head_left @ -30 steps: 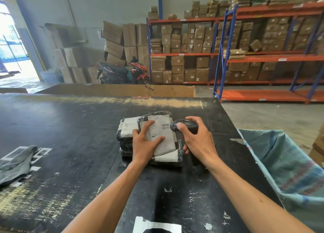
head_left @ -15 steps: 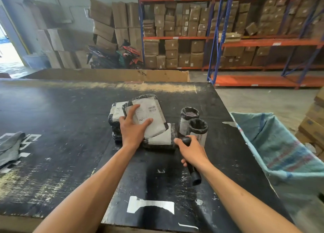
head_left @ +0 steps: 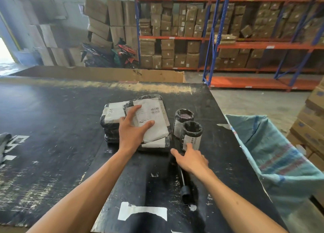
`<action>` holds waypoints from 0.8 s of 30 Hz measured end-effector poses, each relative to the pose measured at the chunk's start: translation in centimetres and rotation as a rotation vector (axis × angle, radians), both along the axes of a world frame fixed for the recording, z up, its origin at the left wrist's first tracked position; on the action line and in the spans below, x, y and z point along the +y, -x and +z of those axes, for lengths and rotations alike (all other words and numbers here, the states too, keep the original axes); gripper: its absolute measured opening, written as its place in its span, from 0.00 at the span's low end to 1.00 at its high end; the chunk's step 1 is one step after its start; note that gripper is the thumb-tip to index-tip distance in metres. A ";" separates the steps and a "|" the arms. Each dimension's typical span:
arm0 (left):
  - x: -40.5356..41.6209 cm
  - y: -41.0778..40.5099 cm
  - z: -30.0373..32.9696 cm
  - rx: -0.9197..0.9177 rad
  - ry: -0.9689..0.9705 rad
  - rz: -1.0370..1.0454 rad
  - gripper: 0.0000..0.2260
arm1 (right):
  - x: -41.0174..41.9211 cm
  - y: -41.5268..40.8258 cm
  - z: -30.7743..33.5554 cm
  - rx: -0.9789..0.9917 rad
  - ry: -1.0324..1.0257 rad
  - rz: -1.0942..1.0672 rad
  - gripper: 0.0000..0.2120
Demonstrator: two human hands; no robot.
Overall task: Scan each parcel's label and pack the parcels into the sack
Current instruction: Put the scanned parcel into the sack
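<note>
Left hand [head_left: 134, 130]: palm down, fingers spread flat on the top flat parcel [head_left: 151, 121], pinning it label-up on the parcel stack [head_left: 112, 125] rather than closing around it, probably to keep the barcode readable. Right hand [head_left: 191, 160]: loose and holding nothing, fingertips just reaching the near cylindrical parcel [head_left: 192, 135]; scanner [head_left: 184, 183] lies on the black table [head_left: 52, 145] beneath the wrist, apparently parked to free that hand. Sack [head_left: 273, 155]: open-mouthed beside the table's right edge, within reach for packing.

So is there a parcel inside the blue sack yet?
No, the sack shows only its bare inside, and the parcels sit on the table.
</note>
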State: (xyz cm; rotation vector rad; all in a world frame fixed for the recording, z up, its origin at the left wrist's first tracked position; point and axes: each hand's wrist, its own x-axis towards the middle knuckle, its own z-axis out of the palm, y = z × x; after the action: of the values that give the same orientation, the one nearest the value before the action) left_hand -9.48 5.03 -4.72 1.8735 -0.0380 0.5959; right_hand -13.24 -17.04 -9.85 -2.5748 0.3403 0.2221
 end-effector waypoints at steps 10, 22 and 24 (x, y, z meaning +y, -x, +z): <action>-9.6 -3.0 2.9 -0.046 0.244 -0.292 0.27 | -8.7 -1.9 9.7 -0.540 -0.583 0.093 0.26; -30.1 -5.6 2.4 0.200 0.170 -0.700 0.18 | -27.1 -5.7 5.7 -0.605 -0.752 -0.025 0.41; -33.5 -6.6 1.5 0.245 0.146 -0.748 0.13 | -30.8 -6.5 4.2 -0.600 -0.769 -0.094 0.41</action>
State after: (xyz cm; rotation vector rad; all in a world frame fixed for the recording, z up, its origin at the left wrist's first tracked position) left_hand -2.88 -28.46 -3.21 1.6177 -0.4966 -0.1420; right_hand -6.77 -47.88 -5.67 -1.7463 0.1090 -0.3836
